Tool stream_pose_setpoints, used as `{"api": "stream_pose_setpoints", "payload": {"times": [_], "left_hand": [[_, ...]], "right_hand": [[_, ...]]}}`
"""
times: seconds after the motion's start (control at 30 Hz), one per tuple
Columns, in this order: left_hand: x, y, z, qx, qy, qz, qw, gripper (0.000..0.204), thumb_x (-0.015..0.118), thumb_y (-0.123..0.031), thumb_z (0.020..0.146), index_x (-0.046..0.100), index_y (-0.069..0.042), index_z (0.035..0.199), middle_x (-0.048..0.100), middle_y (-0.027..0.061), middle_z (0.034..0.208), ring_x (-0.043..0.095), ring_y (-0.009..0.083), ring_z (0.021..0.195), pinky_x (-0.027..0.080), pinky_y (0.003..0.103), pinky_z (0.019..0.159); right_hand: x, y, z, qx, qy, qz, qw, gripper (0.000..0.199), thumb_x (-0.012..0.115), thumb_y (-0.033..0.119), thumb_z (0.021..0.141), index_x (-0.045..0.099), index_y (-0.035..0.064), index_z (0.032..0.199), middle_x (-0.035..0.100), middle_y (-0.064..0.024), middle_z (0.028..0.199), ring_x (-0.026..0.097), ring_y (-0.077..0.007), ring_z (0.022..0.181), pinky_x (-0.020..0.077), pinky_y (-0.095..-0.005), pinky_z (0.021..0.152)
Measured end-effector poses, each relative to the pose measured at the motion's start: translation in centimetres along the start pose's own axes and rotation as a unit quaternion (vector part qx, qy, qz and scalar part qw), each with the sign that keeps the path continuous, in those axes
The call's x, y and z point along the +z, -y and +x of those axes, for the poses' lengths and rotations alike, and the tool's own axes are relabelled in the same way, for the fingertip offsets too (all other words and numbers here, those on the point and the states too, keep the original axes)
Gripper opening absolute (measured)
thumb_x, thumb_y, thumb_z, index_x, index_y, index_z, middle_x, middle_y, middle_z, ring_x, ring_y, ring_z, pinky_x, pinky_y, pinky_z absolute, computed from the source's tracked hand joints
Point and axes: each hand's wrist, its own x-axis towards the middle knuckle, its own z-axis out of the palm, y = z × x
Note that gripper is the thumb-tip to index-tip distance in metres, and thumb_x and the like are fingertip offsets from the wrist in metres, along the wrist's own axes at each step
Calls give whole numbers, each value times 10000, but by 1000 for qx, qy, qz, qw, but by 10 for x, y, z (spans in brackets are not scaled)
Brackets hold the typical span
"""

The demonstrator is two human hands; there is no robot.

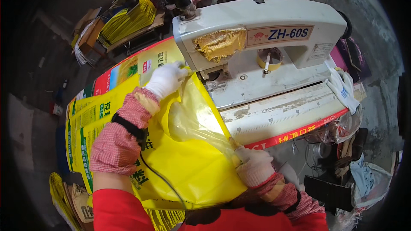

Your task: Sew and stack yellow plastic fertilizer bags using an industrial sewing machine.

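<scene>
Right hand (253, 164) pinches yellow woven bag (188, 162) at near desk edge; left hand (166, 79) grips its far corner by sewing machine (257, 34); mouth edge runs near-to-far.

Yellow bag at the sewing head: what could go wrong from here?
1. The left hand holds the yellow bag edge right beside the sewing machine head, so its gloved fingers could get caught.
2. The right hand pinches only a corner; the clear inner liner looks wrinkled and might feed unevenly.
</scene>
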Motion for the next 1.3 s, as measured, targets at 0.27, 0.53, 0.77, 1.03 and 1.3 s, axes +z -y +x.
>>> {"api": "stream_pose_setpoints", "payload": {"times": [0.27, 0.53, 0.77, 1.03, 1.3], "left_hand": [[3, -15, 2, -57, 139, -106, 983, 272, 516, -309, 835, 668, -88, 881, 625, 188, 788, 602, 367, 774, 489, 419, 683], [40, 94, 52, -131, -108, -129, 977, 221, 544, -71, 764, 600, -33, 974, 630, 175, 951, 605, 343, 878, 500, 405, 759], [-83, 29, 10, -13, 64, -6, 998, 137, 586, -95, 725, 619, -63, 855, 618, 120, 851, 576, 328, 839, 466, 387, 759], [-145, -113, 12, 282, 136, -70, 947, 177, 606, -204, 726, 609, -79, 852, 584, 81, 745, 573, 241, 825, 440, 359, 775], [-146, -166, 4, 361, 404, 30, 840, 295, 591, -237, 759, 598, -181, 1049, 610, 85, 735, 621, 289, 669, 506, 389, 554]], "right_hand": [[-6, -1, -23, 37, 177, -175, 968, 243, 424, 229, 892, 578, 78, 1006, 613, -102, 646, 621, -280, 579, 476, -407, 492], [37, 24, 108, -96, -5, -158, 983, 285, 517, 146, 800, 586, 51, 1060, 612, -123, 640, 620, -321, 603, 484, -425, 507], [31, 43, 179, -26, 93, -183, 978, 242, 508, 175, 772, 650, 36, 909, 658, -178, 846, 634, -357, 745, 509, -438, 657], [6, 2, 216, -274, 221, -139, 926, 255, 556, 256, 739, 678, 117, 913, 656, -158, 889, 632, -329, 812, 498, -395, 701], [6, 9, 221, -255, 344, -164, 889, 230, 667, 281, 699, 676, 91, 828, 661, -128, 825, 637, -301, 772, 500, -377, 657]]}}
